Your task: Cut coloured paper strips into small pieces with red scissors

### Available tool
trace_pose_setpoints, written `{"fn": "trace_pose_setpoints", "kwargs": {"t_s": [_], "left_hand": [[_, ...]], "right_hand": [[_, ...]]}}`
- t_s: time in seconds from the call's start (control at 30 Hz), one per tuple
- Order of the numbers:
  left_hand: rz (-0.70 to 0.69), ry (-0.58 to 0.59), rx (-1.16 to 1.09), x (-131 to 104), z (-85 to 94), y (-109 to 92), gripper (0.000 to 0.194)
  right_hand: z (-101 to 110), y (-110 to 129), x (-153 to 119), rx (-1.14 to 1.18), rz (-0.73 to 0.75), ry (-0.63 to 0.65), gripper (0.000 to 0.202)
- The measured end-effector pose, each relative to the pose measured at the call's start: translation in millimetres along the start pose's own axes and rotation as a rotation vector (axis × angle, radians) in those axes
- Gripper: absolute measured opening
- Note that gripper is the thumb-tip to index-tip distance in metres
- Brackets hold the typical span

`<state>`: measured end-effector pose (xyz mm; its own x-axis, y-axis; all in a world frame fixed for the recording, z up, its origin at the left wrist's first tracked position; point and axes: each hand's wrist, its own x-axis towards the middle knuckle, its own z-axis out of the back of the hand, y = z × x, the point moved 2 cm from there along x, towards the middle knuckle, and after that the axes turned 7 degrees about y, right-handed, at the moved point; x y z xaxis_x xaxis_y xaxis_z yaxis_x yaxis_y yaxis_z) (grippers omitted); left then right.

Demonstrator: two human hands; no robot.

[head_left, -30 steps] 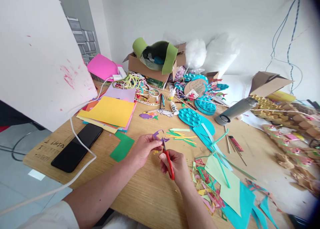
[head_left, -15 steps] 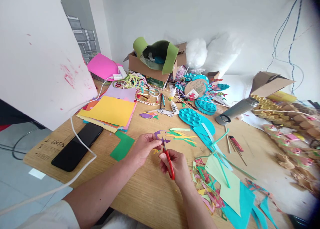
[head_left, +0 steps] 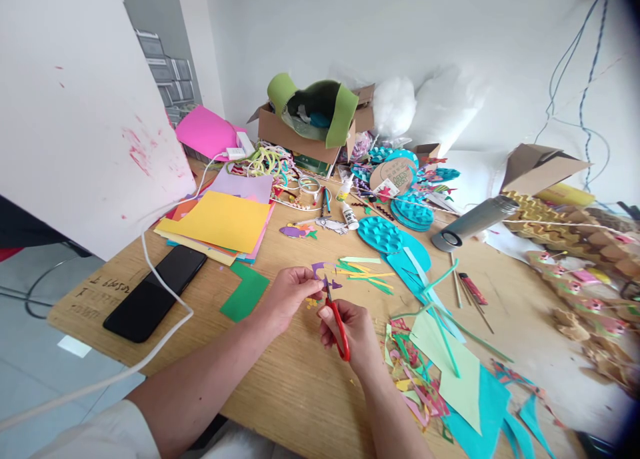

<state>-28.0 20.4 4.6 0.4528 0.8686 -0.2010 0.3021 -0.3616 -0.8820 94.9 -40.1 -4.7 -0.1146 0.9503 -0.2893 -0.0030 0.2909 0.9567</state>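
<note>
Between thumb and fingers, my left hand (head_left: 293, 297) pinches a small piece of purple paper (head_left: 319, 270), held above the table. My right hand (head_left: 353, 329) grips red-handled scissors (head_left: 341, 335), whose blades reach up to the purple paper beside my left fingertips. Whether the blades are fully closed is hard to make out. Just beyond the hands lie thin yellow and green paper strips (head_left: 367, 274). Farther back is a purple paper fish (head_left: 296, 231) with orange and green parts, next to a white fish cutout (head_left: 331, 225). Small yellow bits (head_left: 313, 303) lie under my left hand.
Left are a black phone (head_left: 155, 293), a white cable (head_left: 165, 285), a green paper piece (head_left: 246, 292) and stacked coloured paper (head_left: 215, 219). On the right are paper scraps (head_left: 415, 379), turquoise sheets (head_left: 475, 405) and a metal flask (head_left: 475, 222). A cardboard box (head_left: 300, 142) stands behind.
The purple paper has shifted slightly and its curved strip looks turned at the blades. Both hands stay in nearly the same place.
</note>
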Motion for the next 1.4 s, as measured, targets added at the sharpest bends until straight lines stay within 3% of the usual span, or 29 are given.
{"fn": "trace_pose_setpoints", "kwargs": {"t_s": [0.27,0.5,1.4], "left_hand": [[0.010,0.000,-0.025,-0.2,0.3,-1.7,0.013],[0.027,0.070,0.006,0.6,0.7,0.5,0.015],[0.015,0.020,0.029,0.9,2.5,0.1,0.014]], "right_hand": [[0.2,0.3,0.3,-0.006,-0.019,-0.003,0.045],[0.6,1.1,0.3,0.000,-0.020,-0.015,0.045],[1.8,0.1,0.0,0.034,-0.034,0.005,0.044]]}}
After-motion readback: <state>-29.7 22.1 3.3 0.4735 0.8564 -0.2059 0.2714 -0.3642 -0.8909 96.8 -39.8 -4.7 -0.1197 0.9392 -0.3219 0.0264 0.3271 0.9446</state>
